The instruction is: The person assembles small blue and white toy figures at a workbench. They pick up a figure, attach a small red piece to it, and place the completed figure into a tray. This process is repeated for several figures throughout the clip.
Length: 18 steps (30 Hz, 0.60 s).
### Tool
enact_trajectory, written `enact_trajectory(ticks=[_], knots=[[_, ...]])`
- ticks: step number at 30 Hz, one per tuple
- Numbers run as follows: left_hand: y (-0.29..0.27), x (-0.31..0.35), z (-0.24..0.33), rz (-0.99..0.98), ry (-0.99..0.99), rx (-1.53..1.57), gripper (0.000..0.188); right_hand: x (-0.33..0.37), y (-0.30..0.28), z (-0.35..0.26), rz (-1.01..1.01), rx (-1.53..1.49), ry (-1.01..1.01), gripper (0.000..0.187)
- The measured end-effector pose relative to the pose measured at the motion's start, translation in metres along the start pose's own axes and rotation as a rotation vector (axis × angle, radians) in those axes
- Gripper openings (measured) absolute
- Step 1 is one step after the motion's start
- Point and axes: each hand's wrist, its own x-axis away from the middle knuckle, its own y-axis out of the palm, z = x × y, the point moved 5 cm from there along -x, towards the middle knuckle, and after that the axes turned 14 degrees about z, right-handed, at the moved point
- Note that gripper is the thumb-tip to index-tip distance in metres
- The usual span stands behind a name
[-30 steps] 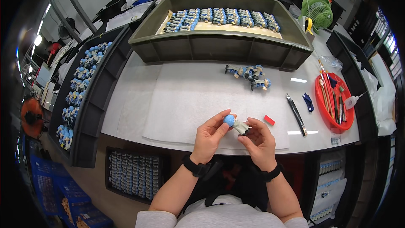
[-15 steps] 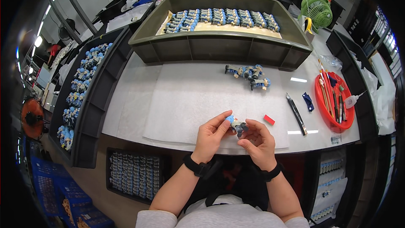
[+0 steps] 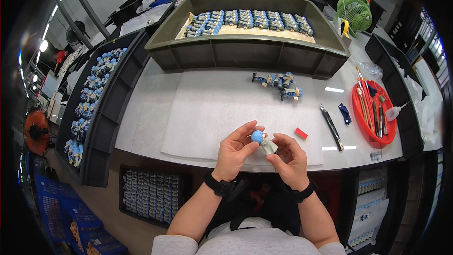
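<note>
Head view: left hand (image 3: 231,155) pinches figurine (image 3: 269,146) by blue hair; right hand (image 3: 291,163) fingers hold its lower end, near front edge of worktop (image 3: 141,118).

The left hand (image 3: 231,157) and right hand (image 3: 290,163) are bare. Each wrist wears a black band (image 3: 218,186), the left bearing a blocky piece, possibly a watch. The shirt (image 3: 257,243) is pale grey, short-sleeved; below the near edge of the tabletop (image 3: 137,134), the trousers (image 3: 282,213) are dark.
</note>
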Motion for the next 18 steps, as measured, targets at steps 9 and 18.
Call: enact_trajectory(ticks=[9, 18], knots=[[0.005, -0.003, 0.000, -0.099, 0.039, 0.020, 0.048, -0.002, -0.004, -0.003, 0.058, 0.154, -0.071, 0.032], [0.000, 0.001, 0.000, 0.082, 0.061, -0.139, 0.034, -0.004, -0.072, -0.024, 0.143, -0.155, 0.041, 0.027]])
